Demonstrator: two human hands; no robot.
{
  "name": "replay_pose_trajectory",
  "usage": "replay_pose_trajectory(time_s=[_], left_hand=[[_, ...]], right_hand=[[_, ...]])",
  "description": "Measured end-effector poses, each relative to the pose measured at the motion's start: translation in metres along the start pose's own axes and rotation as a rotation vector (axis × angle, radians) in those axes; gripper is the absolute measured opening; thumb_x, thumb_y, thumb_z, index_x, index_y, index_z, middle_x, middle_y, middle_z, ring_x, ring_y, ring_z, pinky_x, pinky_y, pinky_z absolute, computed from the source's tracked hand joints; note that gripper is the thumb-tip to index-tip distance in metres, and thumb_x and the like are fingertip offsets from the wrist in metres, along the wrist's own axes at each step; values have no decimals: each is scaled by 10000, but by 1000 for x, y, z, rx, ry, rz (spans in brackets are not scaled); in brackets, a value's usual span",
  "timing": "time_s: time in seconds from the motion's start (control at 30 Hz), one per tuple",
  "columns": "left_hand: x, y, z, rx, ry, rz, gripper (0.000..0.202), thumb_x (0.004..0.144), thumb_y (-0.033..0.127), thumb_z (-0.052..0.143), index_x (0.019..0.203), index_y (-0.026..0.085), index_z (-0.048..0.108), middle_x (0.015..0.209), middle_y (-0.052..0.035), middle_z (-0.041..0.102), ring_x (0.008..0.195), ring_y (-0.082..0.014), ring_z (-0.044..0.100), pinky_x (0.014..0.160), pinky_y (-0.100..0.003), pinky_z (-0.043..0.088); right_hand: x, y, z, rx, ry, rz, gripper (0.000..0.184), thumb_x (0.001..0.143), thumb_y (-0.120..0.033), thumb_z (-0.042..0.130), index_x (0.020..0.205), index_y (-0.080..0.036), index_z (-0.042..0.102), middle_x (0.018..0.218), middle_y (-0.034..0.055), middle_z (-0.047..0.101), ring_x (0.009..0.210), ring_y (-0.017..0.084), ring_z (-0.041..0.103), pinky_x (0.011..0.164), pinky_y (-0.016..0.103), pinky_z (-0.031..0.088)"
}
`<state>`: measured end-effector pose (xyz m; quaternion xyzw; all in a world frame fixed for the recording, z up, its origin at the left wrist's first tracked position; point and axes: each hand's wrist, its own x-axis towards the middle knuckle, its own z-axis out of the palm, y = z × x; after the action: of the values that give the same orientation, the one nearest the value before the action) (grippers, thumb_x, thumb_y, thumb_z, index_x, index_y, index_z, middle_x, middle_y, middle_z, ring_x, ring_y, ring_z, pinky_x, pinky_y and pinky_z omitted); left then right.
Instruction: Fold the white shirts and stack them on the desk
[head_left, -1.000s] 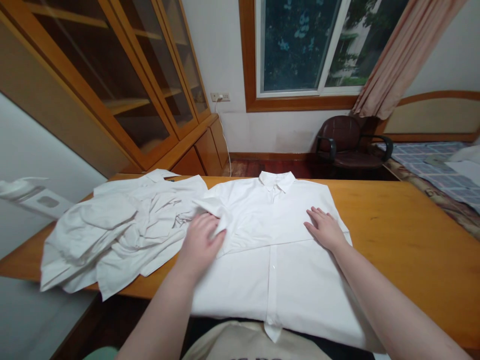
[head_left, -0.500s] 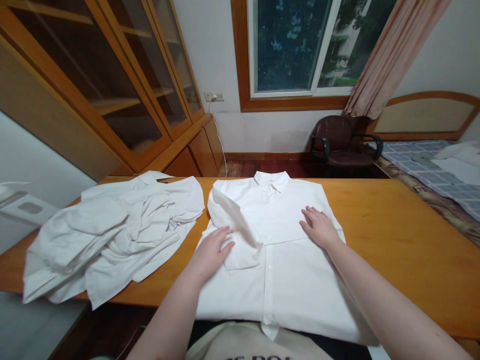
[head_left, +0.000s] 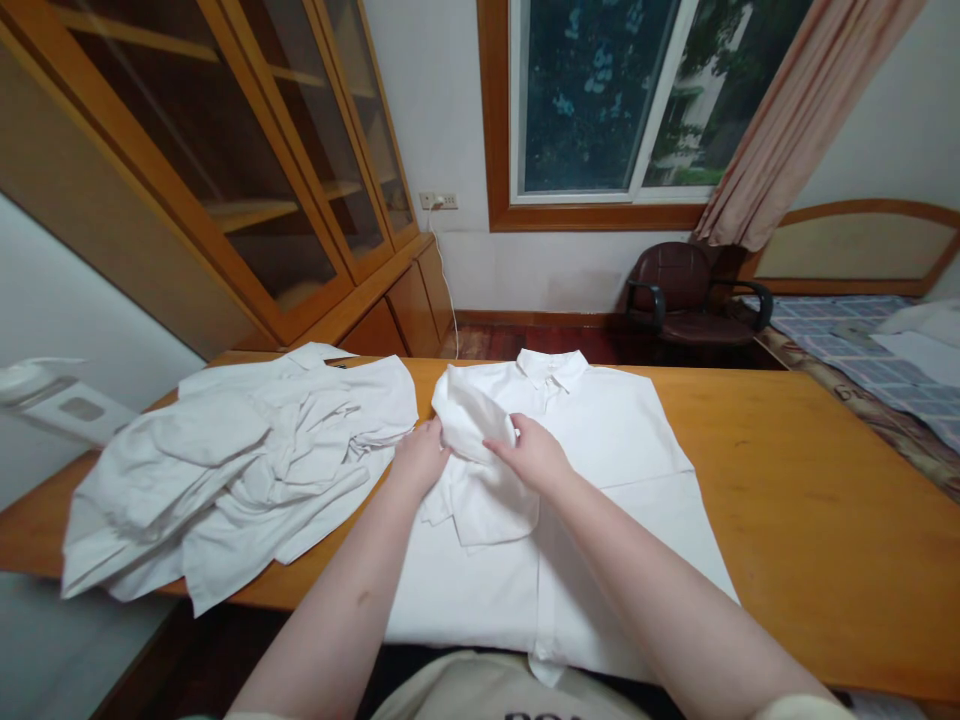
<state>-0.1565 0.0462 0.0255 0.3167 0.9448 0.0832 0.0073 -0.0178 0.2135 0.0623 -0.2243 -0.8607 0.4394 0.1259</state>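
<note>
A white button-up shirt (head_left: 637,440) lies spread on the wooden table, front up, collar at the far side. Its left-hand sleeve (head_left: 495,505) is folded over the shirt's front. My right hand (head_left: 532,455) pinches the raised cloth of that sleeve between thumb and fingers. At the shirt's left edge, my left hand (head_left: 424,455) is closed on the sleeve cloth near the shoulder, its fingertips partly hidden. The shirt's lower hem hangs at the near table edge, close to my body.
A heap of crumpled white shirts (head_left: 247,460) lies on the left of the wooden table (head_left: 810,520). Behind the table stand a glass-door cabinet (head_left: 300,200) and a brown armchair (head_left: 679,295). A bed (head_left: 862,330) is at the right.
My right hand has moved left from the shirt's right side onto the sleeve and gripped it. My left hand has shifted up and left to the shirt's edge. The sleeve cloth is lifted.
</note>
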Motion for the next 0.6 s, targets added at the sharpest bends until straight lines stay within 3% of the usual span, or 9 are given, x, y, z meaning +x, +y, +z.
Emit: replay_pose_trajectory(time_s=[0.1,0.17,0.37,0.5,0.6], left_hand=[[3,0,6,-75,59,-1,517,805,189,493,1318,198,427,1101,-123,638,1009,-256,596,800,-328,432],[3,-7,11,-106,87,-34,433,827,177,465,1257,206,507,1051,-103,659,976,-243,608,786,-316,437],[1,-24,20,-127,111,-81,302,875,208,423,1069,225,654,1061,-52,670,967,-193,610,822,-282,446],[0,-21,17,-90,125,-102,303,866,208,425,1058,212,659,1026,-72,667,953,-219,603,835,-319,441],[-1,-12,12,-36,149,-91,322,839,192,460,1111,211,632,1076,-95,638,998,-254,573,868,-363,416]], right_hand=[[18,11,14,107,40,147,310,705,-496,617,702,-186,631,681,31,657,692,195,605,618,254,416],[29,28,10,177,88,225,297,758,-442,528,695,-171,629,660,39,657,650,189,612,573,247,426],[42,86,-45,272,275,394,359,811,-351,333,838,-130,614,658,83,661,565,202,617,524,293,483],[33,114,-84,238,296,431,271,768,-315,380,742,-155,596,526,68,594,487,203,581,500,325,484],[19,117,-100,162,348,390,225,728,-342,469,786,-169,601,675,90,649,608,216,611,601,353,497]])
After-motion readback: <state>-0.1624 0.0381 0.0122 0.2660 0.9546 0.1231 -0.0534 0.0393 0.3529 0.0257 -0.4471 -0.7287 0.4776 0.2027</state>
